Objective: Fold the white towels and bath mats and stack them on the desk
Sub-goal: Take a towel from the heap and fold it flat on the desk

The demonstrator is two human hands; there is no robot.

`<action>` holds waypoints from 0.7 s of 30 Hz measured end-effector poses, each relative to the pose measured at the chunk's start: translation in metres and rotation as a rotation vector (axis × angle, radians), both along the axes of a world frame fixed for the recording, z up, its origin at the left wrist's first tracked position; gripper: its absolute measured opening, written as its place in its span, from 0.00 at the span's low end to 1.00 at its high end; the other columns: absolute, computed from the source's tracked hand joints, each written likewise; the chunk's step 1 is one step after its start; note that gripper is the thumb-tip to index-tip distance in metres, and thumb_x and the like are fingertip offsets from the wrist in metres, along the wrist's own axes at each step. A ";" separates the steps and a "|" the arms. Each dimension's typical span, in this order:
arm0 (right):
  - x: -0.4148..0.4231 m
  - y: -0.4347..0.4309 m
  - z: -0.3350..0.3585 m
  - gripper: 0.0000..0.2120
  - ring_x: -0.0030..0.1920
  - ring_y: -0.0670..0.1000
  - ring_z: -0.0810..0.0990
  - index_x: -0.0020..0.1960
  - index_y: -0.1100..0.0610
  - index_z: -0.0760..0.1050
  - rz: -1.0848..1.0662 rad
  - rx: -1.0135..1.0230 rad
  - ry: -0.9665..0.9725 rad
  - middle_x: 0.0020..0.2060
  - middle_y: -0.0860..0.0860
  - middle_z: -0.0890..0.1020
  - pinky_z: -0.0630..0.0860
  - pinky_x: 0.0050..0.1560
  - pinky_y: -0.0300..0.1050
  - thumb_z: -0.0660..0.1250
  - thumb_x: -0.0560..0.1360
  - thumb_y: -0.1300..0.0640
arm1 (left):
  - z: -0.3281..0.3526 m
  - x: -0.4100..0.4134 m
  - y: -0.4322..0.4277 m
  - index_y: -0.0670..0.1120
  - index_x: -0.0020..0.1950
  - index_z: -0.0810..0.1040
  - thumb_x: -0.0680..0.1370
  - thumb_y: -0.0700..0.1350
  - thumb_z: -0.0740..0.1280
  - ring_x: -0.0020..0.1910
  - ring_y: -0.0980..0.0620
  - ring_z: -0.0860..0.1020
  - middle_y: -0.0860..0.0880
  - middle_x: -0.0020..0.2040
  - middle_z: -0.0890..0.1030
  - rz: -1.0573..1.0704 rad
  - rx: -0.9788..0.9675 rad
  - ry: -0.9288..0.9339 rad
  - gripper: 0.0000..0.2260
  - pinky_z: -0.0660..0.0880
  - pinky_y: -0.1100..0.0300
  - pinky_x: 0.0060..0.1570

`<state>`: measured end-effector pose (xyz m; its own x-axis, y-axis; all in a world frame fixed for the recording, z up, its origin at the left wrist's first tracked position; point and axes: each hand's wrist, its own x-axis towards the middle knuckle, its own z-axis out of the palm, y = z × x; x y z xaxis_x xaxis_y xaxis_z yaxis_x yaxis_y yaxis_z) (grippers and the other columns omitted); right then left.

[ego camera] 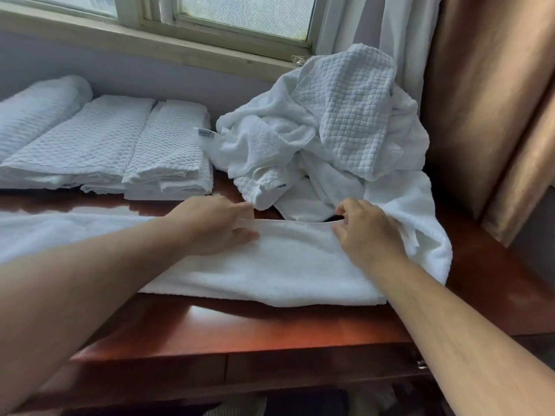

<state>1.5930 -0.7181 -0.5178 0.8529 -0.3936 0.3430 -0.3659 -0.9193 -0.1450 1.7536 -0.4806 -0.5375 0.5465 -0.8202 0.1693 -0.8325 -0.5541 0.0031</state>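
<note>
Your left hand (216, 225) and right hand (367, 232) pinch the towel (270, 265) edge; pulling may topple the adjoining pile (330, 139).

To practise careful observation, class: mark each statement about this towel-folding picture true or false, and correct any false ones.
1. The left hand and right hand both grip the far edge of the flat towel. True.
2. The folded stacks lie right of the unfolded pile. False: they lie left of it.
3. The unfolded pile sits below the window. True.
4. The desk is white. False: it is glossy reddish-brown.
</note>
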 end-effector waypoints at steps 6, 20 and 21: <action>0.011 0.070 -0.005 0.07 0.47 0.55 0.76 0.50 0.55 0.79 0.214 -0.001 -0.219 0.43 0.50 0.77 0.70 0.49 0.50 0.73 0.73 0.56 | -0.003 -0.009 0.050 0.63 0.65 0.69 0.75 0.68 0.60 0.49 0.61 0.72 0.63 0.52 0.73 0.081 -0.217 0.268 0.21 0.69 0.63 0.48; 0.065 0.260 -0.004 0.24 0.58 0.51 0.74 0.59 0.45 0.79 1.279 -0.060 0.181 0.57 0.45 0.79 0.74 0.60 0.49 0.76 0.68 0.36 | -0.019 -0.058 0.303 0.60 0.55 0.81 0.82 0.51 0.64 0.59 0.59 0.72 0.63 0.55 0.77 0.591 -0.595 0.238 0.07 0.68 0.57 0.59; 0.066 0.268 -0.006 0.23 0.59 0.50 0.74 0.59 0.45 0.79 1.311 -0.087 0.185 0.57 0.45 0.79 0.74 0.60 0.49 0.75 0.69 0.35 | -0.021 -0.059 0.311 0.59 0.55 0.81 0.83 0.51 0.62 0.62 0.57 0.71 0.62 0.56 0.77 0.608 -0.586 0.261 0.08 0.67 0.56 0.63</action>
